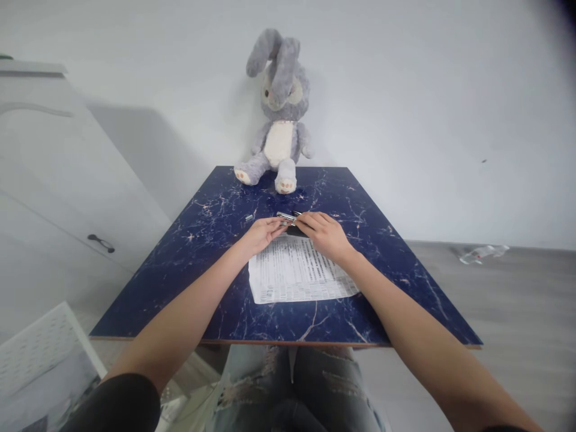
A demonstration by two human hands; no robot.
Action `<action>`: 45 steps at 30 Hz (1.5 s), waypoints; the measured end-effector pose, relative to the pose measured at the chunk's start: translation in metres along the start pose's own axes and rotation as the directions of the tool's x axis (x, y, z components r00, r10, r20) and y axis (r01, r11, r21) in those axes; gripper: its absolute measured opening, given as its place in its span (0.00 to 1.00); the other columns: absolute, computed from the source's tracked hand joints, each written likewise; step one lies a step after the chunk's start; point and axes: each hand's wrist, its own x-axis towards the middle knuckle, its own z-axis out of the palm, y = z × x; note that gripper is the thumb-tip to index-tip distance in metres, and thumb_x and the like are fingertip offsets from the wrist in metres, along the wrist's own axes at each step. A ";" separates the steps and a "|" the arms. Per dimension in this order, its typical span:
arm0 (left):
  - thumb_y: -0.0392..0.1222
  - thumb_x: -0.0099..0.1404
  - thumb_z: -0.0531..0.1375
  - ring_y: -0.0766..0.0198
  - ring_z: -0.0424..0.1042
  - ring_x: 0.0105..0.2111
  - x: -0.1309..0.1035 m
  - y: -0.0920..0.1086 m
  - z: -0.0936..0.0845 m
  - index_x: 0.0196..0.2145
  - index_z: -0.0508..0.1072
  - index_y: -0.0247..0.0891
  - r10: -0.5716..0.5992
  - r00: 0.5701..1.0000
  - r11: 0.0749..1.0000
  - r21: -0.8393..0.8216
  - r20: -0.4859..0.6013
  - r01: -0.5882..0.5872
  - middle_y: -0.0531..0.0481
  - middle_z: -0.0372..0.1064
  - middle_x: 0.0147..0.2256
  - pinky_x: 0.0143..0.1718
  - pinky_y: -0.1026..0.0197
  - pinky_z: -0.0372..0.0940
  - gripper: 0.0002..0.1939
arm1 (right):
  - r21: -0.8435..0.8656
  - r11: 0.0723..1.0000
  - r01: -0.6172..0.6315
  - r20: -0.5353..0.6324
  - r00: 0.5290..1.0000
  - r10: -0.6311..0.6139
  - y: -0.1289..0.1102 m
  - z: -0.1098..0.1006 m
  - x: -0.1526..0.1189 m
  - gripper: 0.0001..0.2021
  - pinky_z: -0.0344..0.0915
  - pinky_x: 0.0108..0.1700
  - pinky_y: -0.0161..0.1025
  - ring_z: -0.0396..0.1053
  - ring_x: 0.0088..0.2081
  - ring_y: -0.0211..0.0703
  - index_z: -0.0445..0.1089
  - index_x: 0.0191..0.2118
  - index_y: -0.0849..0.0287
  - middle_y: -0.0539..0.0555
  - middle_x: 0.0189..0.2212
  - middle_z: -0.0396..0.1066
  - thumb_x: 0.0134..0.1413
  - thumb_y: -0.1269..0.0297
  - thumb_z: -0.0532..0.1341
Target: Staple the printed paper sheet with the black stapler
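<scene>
From here, the left grip point(263, 236) and right grip point(324, 235) meet around a slim silvery pen-like piece point(285, 216) beyond the printed sheet point(292, 273) on the desk point(180, 282); whether either clamps it, I can't tell. It's probably light, stiff, slippery: best pinched mid-length.

Deep navy covers the tabletop point(198, 240) across mid-frame, veined white like marble. At centre, the sheet point(297, 270) carries rows of dark print on white. The slim thing point(284, 216) just above looks silvery, though it's too small to be sure. Top centre, the plush rabbit point(279, 141) is grey with a cream belly and pinkish paw pads. The jeans point(252, 384), bottom centre, are a faded blue-grey; the lower-left sleeve point(119, 405) is black.
</scene>
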 end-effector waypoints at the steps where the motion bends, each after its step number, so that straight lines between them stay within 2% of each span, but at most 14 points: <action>1: 0.27 0.69 0.61 0.56 0.80 0.51 0.001 0.000 -0.001 0.39 0.81 0.31 0.027 0.999 1.000 -0.013 -0.039 -0.028 0.36 0.81 0.46 0.67 0.51 0.65 0.08 | 0.043 0.997 -0.062 -0.044 0.997 0.064 0.003 0.000 -0.002 0.24 0.68 0.60 0.57 0.70 0.59 0.58 0.74 0.58 0.57 0.61 0.56 0.74 0.62 0.80 0.55; 4: 0.28 0.67 0.63 0.57 0.82 0.47 0.002 0.004 -0.005 0.39 0.79 0.31 0.166 0.970 0.984 -0.041 -0.176 -0.175 0.39 0.82 0.42 0.65 0.50 0.68 0.05 | 0.328 0.918 -0.225 -0.108 0.956 0.273 0.017 -0.003 -0.006 0.20 0.69 0.56 0.53 0.72 0.52 0.57 0.77 0.51 0.58 0.60 0.51 0.75 0.54 0.76 0.61; 6: 0.31 0.67 0.65 0.58 0.82 0.45 0.002 0.008 -0.007 0.40 0.78 0.32 0.275 0.935 0.958 -0.022 -0.225 -0.287 0.41 0.82 0.42 0.62 0.49 0.70 0.03 | 0.530 0.806 -0.265 0.012 0.952 0.306 0.025 -0.007 -0.009 0.16 0.69 0.54 0.50 0.74 0.48 0.55 0.77 0.48 0.60 0.58 0.47 0.75 0.52 0.71 0.66; 10: 0.43 0.65 0.69 0.58 0.82 0.44 -0.002 0.014 -0.004 0.43 0.76 0.36 0.430 0.885 0.902 0.128 -0.179 -0.413 0.42 0.81 0.44 0.56 0.50 0.73 0.12 | 0.687 0.662 -0.299 0.328 0.941 0.085 0.026 -0.010 -0.009 0.16 0.69 0.50 0.46 0.74 0.45 0.51 0.77 0.47 0.61 0.56 0.45 0.76 0.53 0.62 0.71; 14: 0.53 0.64 0.70 0.55 0.82 0.41 -0.015 0.017 0.009 0.47 0.73 0.38 0.472 0.882 0.833 0.336 -0.013 -0.440 0.41 0.82 0.42 0.48 0.51 0.75 0.20 | 0.703 0.662 -0.261 0.383 0.923 -0.042 0.016 -0.005 -0.006 0.18 0.70 0.48 0.45 0.74 0.43 0.48 0.77 0.50 0.59 0.56 0.46 0.75 0.56 0.57 0.71; 16: 0.52 0.64 0.70 0.54 0.82 0.40 -0.024 0.018 0.017 0.48 0.73 0.40 0.457 0.885 0.773 0.451 0.091 -0.446 0.43 0.82 0.39 0.48 0.50 0.74 0.21 | 0.702 0.679 -0.213 0.309 0.951 -0.021 0.013 -0.003 -0.005 0.20 0.70 0.51 0.46 0.73 0.46 0.49 0.76 0.53 0.58 0.57 0.47 0.75 0.59 0.53 0.71; 20: 0.50 0.62 0.72 0.51 0.82 0.43 -0.041 0.019 0.031 0.46 0.74 0.43 0.462 0.847 0.551 0.663 0.265 -0.508 0.47 0.82 0.39 0.53 0.50 0.70 0.18 | 0.603 0.795 -0.066 -0.056 0.991 0.125 0.008 0.000 -0.004 0.29 0.70 0.54 0.52 0.71 0.48 0.51 0.72 0.62 0.52 0.57 0.46 0.74 0.59 0.47 0.71; 25: 0.48 0.63 0.70 0.53 0.82 0.39 -0.046 0.014 0.035 0.41 0.67 0.45 0.477 0.831 0.467 0.718 0.287 -0.516 0.51 0.81 0.36 0.44 0.55 0.70 0.17 | 0.471 0.870 0.146 -0.268 0.963 -0.017 -0.005 0.003 0.000 0.21 0.71 0.48 0.50 0.70 0.41 0.48 0.75 0.60 0.49 0.55 0.39 0.73 0.64 0.53 0.69; 29: 0.48 0.65 0.68 0.54 0.82 0.40 -0.042 0.013 0.031 0.40 0.64 0.44 0.483 0.833 0.468 0.726 0.269 -0.505 0.51 0.81 0.37 0.46 0.56 0.68 0.15 | 0.408 0.890 0.205 -0.272 0.957 -0.096 -0.012 -0.002 0.003 0.12 0.72 0.45 0.48 0.72 0.41 0.48 0.78 0.55 0.50 0.56 0.40 0.75 0.69 0.60 0.65; 32: 0.48 0.66 0.67 0.56 0.82 0.37 -0.042 0.014 0.030 0.39 0.63 0.44 0.489 0.832 0.468 0.727 0.261 -0.503 0.52 0.81 0.35 0.46 0.57 0.68 0.15 | 0.361 0.909 0.208 -0.211 0.968 -0.138 -0.015 -0.004 0.003 0.13 0.72 0.47 0.49 0.73 0.44 0.49 0.75 0.57 0.51 0.58 0.45 0.77 0.71 0.64 0.62; 37: 0.50 0.66 0.68 0.57 0.82 0.39 -0.044 0.017 0.029 0.43 0.67 0.44 0.481 0.806 0.398 0.733 0.345 -0.552 0.53 0.81 0.37 0.46 0.57 0.70 0.16 | 0.300 0.920 0.251 -0.286 0.944 -0.164 -0.016 0.000 0.004 0.15 0.72 0.46 0.48 0.75 0.44 0.48 0.73 0.58 0.52 0.58 0.47 0.79 0.71 0.72 0.59; 41: 0.50 0.72 0.62 0.59 0.82 0.41 -0.033 0.030 -0.003 0.46 0.71 0.44 0.575 0.772 0.227 0.854 0.270 -0.468 0.51 0.82 0.40 0.46 0.59 0.70 0.10 | 0.280 0.960 0.025 -0.346 0.935 0.077 0.011 0.001 -0.001 0.13 0.72 0.49 0.48 0.74 0.43 0.48 0.76 0.53 0.55 0.57 0.43 0.79 0.68 0.72 0.60; 43: 0.46 0.75 0.57 0.59 0.80 0.39 -0.023 0.038 -0.031 0.44 0.74 0.43 0.664 0.744 0.186 0.949 0.071 -0.256 0.50 0.81 0.39 0.46 0.59 0.70 0.07 | 0.208 0.955 -0.211 -0.272 0.926 0.263 0.035 -0.001 -0.010 0.11 0.72 0.50 0.47 0.74 0.43 0.49 0.79 0.47 0.56 0.57 0.40 0.79 0.65 0.72 0.61; 45: 0.40 0.72 0.59 0.56 0.79 0.43 -0.016 0.043 -0.060 0.43 0.78 0.41 0.668 0.743 0.134 0.990 -0.051 -0.052 0.45 0.80 0.42 0.50 0.56 0.70 0.07 | 0.074 0.874 -0.480 -0.122 0.865 0.486 0.060 -0.004 -0.023 0.11 0.71 0.51 0.45 0.75 0.44 0.50 0.82 0.43 0.56 0.57 0.39 0.80 0.60 0.74 0.63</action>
